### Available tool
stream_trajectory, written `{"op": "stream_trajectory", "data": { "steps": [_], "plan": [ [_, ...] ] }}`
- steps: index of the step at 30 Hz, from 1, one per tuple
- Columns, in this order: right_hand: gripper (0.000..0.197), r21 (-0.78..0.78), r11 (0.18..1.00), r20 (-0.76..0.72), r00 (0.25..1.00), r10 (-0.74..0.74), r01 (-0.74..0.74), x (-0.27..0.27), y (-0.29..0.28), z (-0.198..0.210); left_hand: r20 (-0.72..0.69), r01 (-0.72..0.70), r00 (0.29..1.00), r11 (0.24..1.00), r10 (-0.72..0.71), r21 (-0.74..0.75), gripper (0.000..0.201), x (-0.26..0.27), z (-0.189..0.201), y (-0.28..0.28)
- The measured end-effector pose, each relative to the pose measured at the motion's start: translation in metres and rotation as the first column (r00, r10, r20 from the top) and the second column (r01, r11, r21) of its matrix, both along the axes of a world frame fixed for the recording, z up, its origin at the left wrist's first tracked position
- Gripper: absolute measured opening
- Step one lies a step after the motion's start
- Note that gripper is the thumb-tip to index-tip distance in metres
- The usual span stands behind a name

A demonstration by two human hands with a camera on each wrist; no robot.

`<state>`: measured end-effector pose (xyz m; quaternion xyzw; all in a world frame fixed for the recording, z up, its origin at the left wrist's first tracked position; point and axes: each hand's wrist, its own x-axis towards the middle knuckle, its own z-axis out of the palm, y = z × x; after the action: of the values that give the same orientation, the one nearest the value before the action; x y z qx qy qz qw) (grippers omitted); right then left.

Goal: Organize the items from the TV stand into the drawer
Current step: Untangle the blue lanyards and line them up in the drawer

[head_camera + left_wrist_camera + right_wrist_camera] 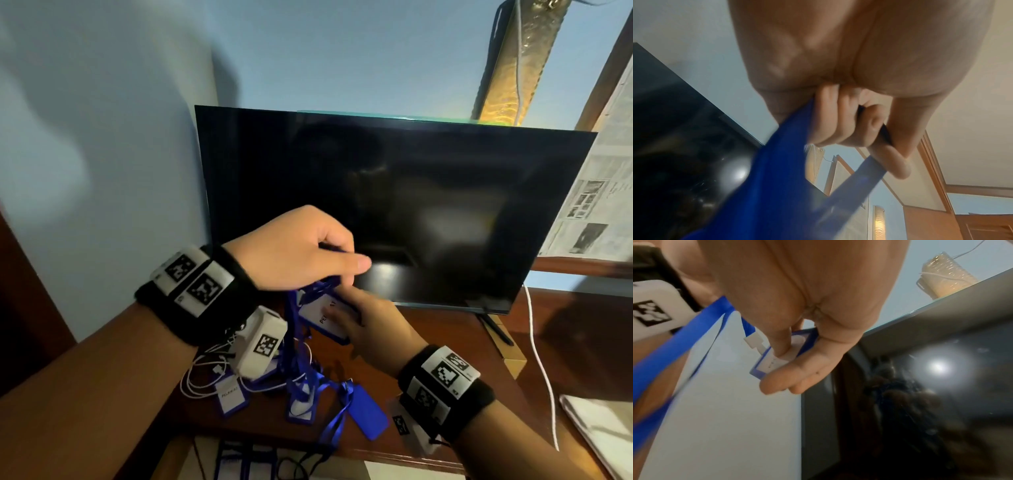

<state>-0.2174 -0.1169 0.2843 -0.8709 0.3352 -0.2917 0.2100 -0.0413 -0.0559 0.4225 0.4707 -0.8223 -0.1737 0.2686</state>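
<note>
Blue lanyards lifted off the brown wooden tabletop (428, 329), before the black flat television screen (394, 205).
Left grip (291, 250) clenched round blue ribbon lanyard straps (781, 170); right grip (370, 318) pinching a blue-framed white card badge (785, 353); more badges (301, 401) heaped below.

The left hand (840, 84) is seen from below, its palm filling the upper part of the frame, its fingers (838, 123) curled tightly around blue lanyard straps (777, 175). A broad blurred band of strap is drawn from under the fingers down toward the lower left corner, while a narrower strap (855, 188) is pinched between thumb and forefinger and slants downward. Left of the hand, the dark television screen (684, 146) is shown tilted, a bright light reflected in it. A pale blue wall is seen behind the hand, and wooden panelling (941, 217) lies lower right of it.
</note>
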Motion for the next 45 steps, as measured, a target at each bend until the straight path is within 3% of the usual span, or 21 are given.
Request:
{"op": "stream_trajectory", "data": {
  "steps": [6,9,14,19,23,25,27,30,34,37,42,45],
  "plan": [
    [0.024,-0.056,0.987,-0.066,0.987,0.148,-0.152,0.002,0.011,-0.006,0.091,-0.148,0.985,0.989,0.149,-0.017,0.034,0.008,-0.001,-0.054],
    [0.022,-0.068,0.994,0.029,0.995,0.091,-0.089,-0.007,0.012,-0.002,0.131,-0.245,0.961,0.969,0.244,-0.008,0.036,0.028,-0.025,-0.080],
    [0.016,0.123,0.992,0.231,0.972,-0.036,0.007,-0.035,0.010,0.007,0.144,-0.301,0.948,0.946,0.284,0.119,0.040,0.070,-0.085,-0.097],
    [0.013,0.157,0.987,0.328,0.944,-0.034,-0.019,-0.053,0.009,0.013,0.117,-0.385,0.922,0.901,0.368,0.199,0.070,0.086,-0.137,-0.085],
    [0.012,0.218,0.971,0.509,0.860,-0.028,-0.097,-0.053,0.012,0.022,0.016,-0.376,0.926,0.912,0.378,0.167,0.093,0.074,-0.171,-0.070],
    [0.013,0.236,0.961,0.589,0.807,-0.026,-0.141,-0.050,0.012,0.028,-0.018,-0.361,0.929,0.918,0.369,0.164,0.085,0.064,-0.182,-0.059],
    [0.015,0.238,0.962,0.642,0.765,-0.049,-0.138,-0.047,0.011,0.034,0.008,-0.337,0.940,0.921,0.342,0.196,0.056,0.053,-0.190,-0.048],
    [0.012,0.239,0.970,0.683,0.715,-0.146,-0.031,-0.046,0.005,0.041,0.035,-0.262,0.965,0.939,0.261,0.222,0.034,0.036,-0.191,-0.028],
    [0.014,0.165,0.947,0.605,0.729,-0.318,0.276,-0.051,-0.015,0.031,0.014,-0.162,0.987,0.981,0.161,0.105,0.040,0.014,-0.162,0.010],
    [0.018,0.024,0.926,0.393,0.848,-0.355,0.377,-0.053,-0.025,0.010,-0.012,-0.109,0.994,0.994,0.109,-0.008,0.041,-0.001,-0.115,0.035],
    [0.021,-0.019,0.992,0.031,0.992,-0.126,0.127,-0.035,-0.010,-0.024,0.039,-0.084,0.995,0.975,0.094,-0.205,0.034,-0.007,-0.048,0.034],
    [0.018,0.101,0.993,0.000,0.998,0.057,-0.056,-0.029,0.011,-0.026,0.071,-0.166,0.981,0.969,0.182,-0.181,0.031,0.007,-0.043,-0.001]
  ]
}}
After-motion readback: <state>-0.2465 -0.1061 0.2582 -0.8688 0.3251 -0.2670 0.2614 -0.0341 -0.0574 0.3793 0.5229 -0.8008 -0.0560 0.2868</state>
